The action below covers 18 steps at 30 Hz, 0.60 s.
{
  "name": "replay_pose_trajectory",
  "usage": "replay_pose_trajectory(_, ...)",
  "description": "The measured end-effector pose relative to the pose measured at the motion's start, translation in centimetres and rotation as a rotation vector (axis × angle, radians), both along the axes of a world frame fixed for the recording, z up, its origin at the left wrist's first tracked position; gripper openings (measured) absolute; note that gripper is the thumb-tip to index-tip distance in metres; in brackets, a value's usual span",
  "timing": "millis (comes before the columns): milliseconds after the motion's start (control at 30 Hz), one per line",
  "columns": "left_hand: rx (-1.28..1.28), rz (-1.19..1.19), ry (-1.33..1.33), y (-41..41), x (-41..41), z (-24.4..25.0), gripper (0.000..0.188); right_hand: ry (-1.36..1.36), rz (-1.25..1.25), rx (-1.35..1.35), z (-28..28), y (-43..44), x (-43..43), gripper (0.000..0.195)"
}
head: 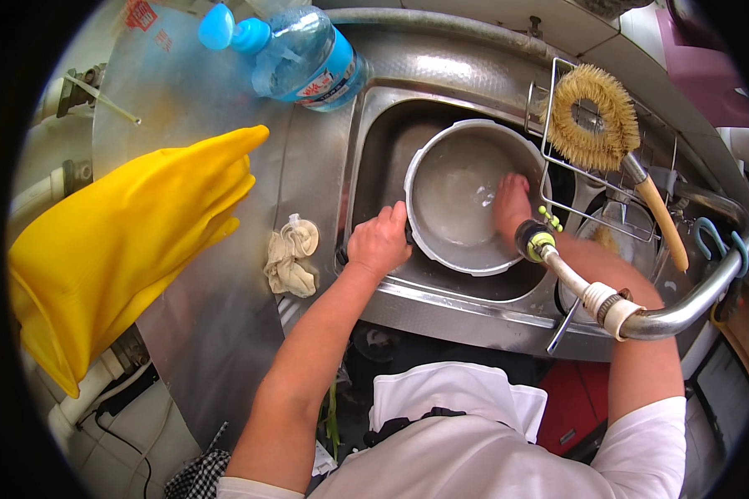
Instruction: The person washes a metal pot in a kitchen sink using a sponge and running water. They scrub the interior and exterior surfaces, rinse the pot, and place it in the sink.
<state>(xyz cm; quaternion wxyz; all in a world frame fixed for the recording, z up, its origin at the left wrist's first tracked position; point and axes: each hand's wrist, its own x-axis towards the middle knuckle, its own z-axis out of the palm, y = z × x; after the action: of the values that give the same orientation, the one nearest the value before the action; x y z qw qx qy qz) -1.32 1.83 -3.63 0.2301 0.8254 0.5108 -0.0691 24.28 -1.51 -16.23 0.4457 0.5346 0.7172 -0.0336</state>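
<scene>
A round metal pot (455, 181) with a notched rim stands in the left basin of a stainless steel sink (381, 156), with cloudy water in it. My left hand (381, 240) is closed around the pot's dark side handle at the left. Inside the pot, at its right wall, is my right hand (510, 203), its fingers bent; whether it holds anything is hidden. The faucet's spray head (535, 240) hangs over my right wrist. Left of the basin lies a crumpled beige cloth (293, 256) on the steel counter.
Yellow rubber gloves (131, 231) lie at the left. A blue-capped detergent bottle (312, 62) stands behind. At the right are a wire rack (552, 112), a round bristle brush (590, 118) with a wooden handle, the curved metal faucet pipe (693, 315) and a second basin partly under my arm.
</scene>
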Motion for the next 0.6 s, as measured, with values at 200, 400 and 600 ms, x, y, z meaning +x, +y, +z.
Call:
replay_pose_trajectory(200, 0.002, 0.02, 0.019, -0.3, -0.5, 0.3, 0.053, -0.225, 0.366, 0.199, 9.3, 3.3, 1.7, 0.025)
replay_pose_trajectory(400, -0.029, 0.041, 0.027, 0.0, -0.5, 0.2, 0.053, -0.142, 0.225, 0.279, 3.9, 2.3, 2.4, 0.025)
replay_pose_trajectory(600, 0.006, 0.035, 0.008, 0.3, -0.2, 0.2, 0.051, -0.104, 0.241, 0.191, 0.8, 3.9, 1.7, 0.027)
